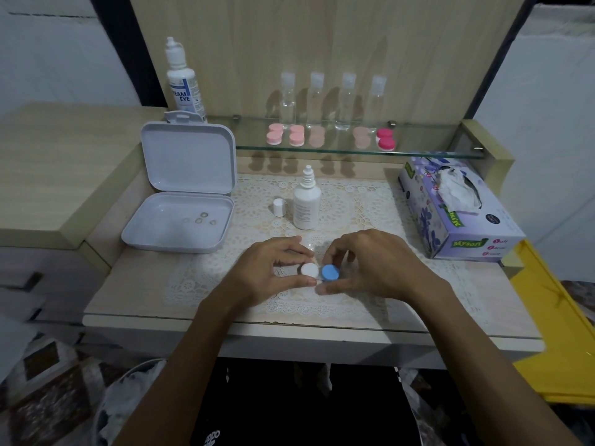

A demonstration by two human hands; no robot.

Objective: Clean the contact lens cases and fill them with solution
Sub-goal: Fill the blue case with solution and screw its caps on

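Head view. Both hands meet over a lace mat (pixel 354 204) on the table (pixel 135 297). The left hand (pixel 267 272) pinches the white cap (pixel 309 270) of a lens case (pixel 318 278) between curled fingers above and thumb below. The right hand (pixel 376 265) pinches the blue cap (pixel 330 273) the same way, fingers curled over its far side, thumb along its near side. The two caps lie side by side, nearly touching, directly between the two sets of fingertips. Whether either cap is screwed tight or loose cannot be told.

Just beyond the fingertips stands a small white bottle (pixel 306 201), upright and uncapped; its cap (pixel 279 207) rests on the mat just left of it. Beyond the left hand and further to its left, a grey box (pixel 180 220) lies open with its lid raised; several small ring-shaped items (pixel 201 217) lie in its tray. Beyond the right hand and to its right sits a tissue box (pixel 457 210) with a tissue protruding.

Farther back, a glass shelf (pixel 428 146) carries five pink lens cases (pixel 328 136) in a row, the rightmost a deeper pink. Behind them stand four clear bottles (pixel 331 101). At the shelf's left end stands a large solution bottle (pixel 184 85).
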